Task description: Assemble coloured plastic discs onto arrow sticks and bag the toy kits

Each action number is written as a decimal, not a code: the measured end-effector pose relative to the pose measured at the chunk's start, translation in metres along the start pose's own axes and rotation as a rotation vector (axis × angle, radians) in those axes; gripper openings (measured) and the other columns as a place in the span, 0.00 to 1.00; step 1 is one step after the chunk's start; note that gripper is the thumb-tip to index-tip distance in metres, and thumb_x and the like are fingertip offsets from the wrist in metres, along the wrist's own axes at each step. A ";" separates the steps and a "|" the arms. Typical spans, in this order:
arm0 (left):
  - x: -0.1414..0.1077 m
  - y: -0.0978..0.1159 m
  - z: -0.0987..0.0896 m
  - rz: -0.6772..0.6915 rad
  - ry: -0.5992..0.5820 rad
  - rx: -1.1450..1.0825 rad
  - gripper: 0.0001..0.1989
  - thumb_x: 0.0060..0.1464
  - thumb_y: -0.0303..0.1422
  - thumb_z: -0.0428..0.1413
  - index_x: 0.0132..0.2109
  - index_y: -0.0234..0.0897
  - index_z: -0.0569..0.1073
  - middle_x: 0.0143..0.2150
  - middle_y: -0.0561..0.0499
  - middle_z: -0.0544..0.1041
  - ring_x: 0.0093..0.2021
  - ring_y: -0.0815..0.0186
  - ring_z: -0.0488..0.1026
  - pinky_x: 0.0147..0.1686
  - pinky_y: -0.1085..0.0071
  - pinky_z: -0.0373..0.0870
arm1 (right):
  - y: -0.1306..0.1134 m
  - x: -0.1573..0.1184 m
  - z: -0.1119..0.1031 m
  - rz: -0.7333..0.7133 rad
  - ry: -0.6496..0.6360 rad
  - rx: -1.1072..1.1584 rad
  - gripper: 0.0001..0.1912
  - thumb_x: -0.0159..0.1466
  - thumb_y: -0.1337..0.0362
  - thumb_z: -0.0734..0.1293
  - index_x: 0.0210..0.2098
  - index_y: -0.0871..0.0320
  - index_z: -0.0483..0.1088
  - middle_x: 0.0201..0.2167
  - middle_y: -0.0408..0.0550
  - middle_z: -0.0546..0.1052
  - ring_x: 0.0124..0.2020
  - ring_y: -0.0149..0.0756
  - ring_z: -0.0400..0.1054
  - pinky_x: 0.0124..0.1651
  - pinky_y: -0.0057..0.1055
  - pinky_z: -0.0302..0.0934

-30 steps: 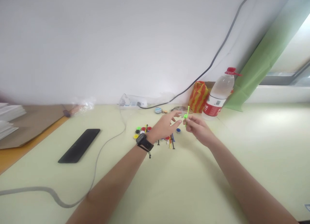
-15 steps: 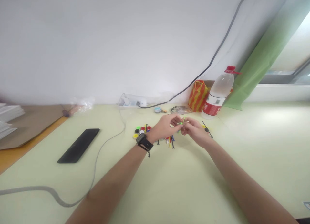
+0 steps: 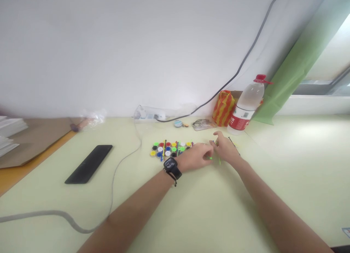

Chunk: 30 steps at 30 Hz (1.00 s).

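My left hand (image 3: 199,154), a black watch on its wrist, is low over the table with its fingers pinched together. A small bright green piece (image 3: 210,158) shows at its fingertips. Just to the right, my right hand (image 3: 225,149) is bent, its index finger raised and curved. A thin green plastic stick (image 3: 220,161) pokes out beneath its fingers; the grip on it is partly hidden. By the thumb is a small dark blue spot too blurred to name. Left of both hands lie coloured round discs (image 3: 160,149) in rows, with thin coloured sticks (image 3: 164,151) among them.
Behind my right hand stand a large water bottle (image 3: 243,109) and a red-yellow striped bag (image 3: 223,109). A black phone (image 3: 89,164) and a grey cable (image 3: 111,187) lie at left. A power strip (image 3: 150,115) sits by the wall. A black stick (image 3: 232,143) lies beside my right hand.
My hands, earlier together over the green piece, have come slightly apart and lower. The left has moved down and right, uncovering more discs and sticks.
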State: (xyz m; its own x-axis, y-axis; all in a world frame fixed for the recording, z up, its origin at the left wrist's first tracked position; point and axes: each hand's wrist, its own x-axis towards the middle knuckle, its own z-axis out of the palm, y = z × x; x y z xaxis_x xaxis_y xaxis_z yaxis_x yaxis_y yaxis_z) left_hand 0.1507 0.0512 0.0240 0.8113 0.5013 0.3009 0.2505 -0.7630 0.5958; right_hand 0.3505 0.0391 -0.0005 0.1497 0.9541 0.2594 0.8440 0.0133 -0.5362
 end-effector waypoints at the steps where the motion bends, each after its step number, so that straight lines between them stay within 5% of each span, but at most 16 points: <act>1: -0.001 0.000 0.001 0.022 -0.021 0.022 0.02 0.56 0.27 0.59 0.36 0.38 0.72 0.35 0.53 0.77 0.35 0.66 0.73 0.35 0.71 0.66 | 0.002 0.001 -0.002 -0.022 0.035 -0.025 0.16 0.66 0.57 0.63 0.51 0.54 0.65 0.29 0.45 0.75 0.32 0.43 0.69 0.34 0.33 0.54; 6: -0.002 -0.005 -0.005 0.031 -0.087 0.190 0.06 0.57 0.29 0.61 0.33 0.38 0.72 0.37 0.51 0.78 0.41 0.62 0.74 0.38 0.69 0.65 | 0.014 0.011 -0.020 -0.046 0.227 -0.011 0.14 0.70 0.51 0.59 0.41 0.53 0.70 0.31 0.47 0.77 0.31 0.41 0.70 0.34 0.34 0.56; 10: -0.001 -0.009 -0.007 -0.004 -0.084 0.325 0.05 0.58 0.32 0.62 0.36 0.39 0.73 0.35 0.51 0.76 0.38 0.62 0.73 0.36 0.69 0.65 | 0.033 0.015 -0.034 -0.093 0.064 0.105 0.18 0.69 0.46 0.60 0.39 0.53 0.70 0.32 0.46 0.77 0.26 0.37 0.68 0.30 0.32 0.57; 13: -0.001 -0.007 -0.006 0.039 -0.084 0.424 0.02 0.61 0.33 0.59 0.41 0.40 0.76 0.37 0.50 0.78 0.41 0.60 0.73 0.41 0.66 0.66 | 0.044 0.016 -0.041 -0.133 0.029 0.078 0.15 0.68 0.51 0.60 0.34 0.53 0.68 0.31 0.46 0.77 0.29 0.37 0.69 0.32 0.31 0.58; 16: 0.000 -0.004 -0.006 0.083 -0.070 0.502 0.06 0.64 0.33 0.57 0.40 0.39 0.78 0.44 0.47 0.80 0.48 0.57 0.71 0.48 0.62 0.66 | 0.048 0.016 -0.047 -0.082 0.094 0.013 0.14 0.68 0.56 0.57 0.31 0.53 0.68 0.29 0.46 0.78 0.30 0.39 0.70 0.32 0.32 0.57; 21: -0.004 -0.002 -0.009 0.084 -0.030 0.622 0.13 0.67 0.40 0.53 0.42 0.40 0.81 0.61 0.45 0.75 0.57 0.52 0.65 0.53 0.57 0.65 | 0.044 0.013 -0.051 -0.066 -0.050 -0.169 0.07 0.60 0.58 0.66 0.30 0.52 0.73 0.30 0.44 0.79 0.29 0.37 0.70 0.31 0.31 0.56; 30: -0.011 -0.012 -0.010 -0.032 -0.080 0.559 0.21 0.67 0.42 0.53 0.63 0.43 0.69 0.61 0.43 0.72 0.59 0.49 0.63 0.56 0.55 0.62 | 0.055 0.013 -0.042 -0.044 -0.130 -0.288 0.04 0.58 0.62 0.67 0.32 0.52 0.74 0.34 0.46 0.81 0.32 0.39 0.71 0.31 0.32 0.55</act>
State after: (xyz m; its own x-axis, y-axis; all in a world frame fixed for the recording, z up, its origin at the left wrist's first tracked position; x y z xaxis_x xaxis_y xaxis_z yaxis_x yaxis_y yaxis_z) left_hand 0.1335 0.0587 0.0205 0.8306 0.5121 0.2186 0.4998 -0.8588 0.1127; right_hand 0.4207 0.0397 0.0072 0.0584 0.9850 0.1625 0.9621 -0.0121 -0.2726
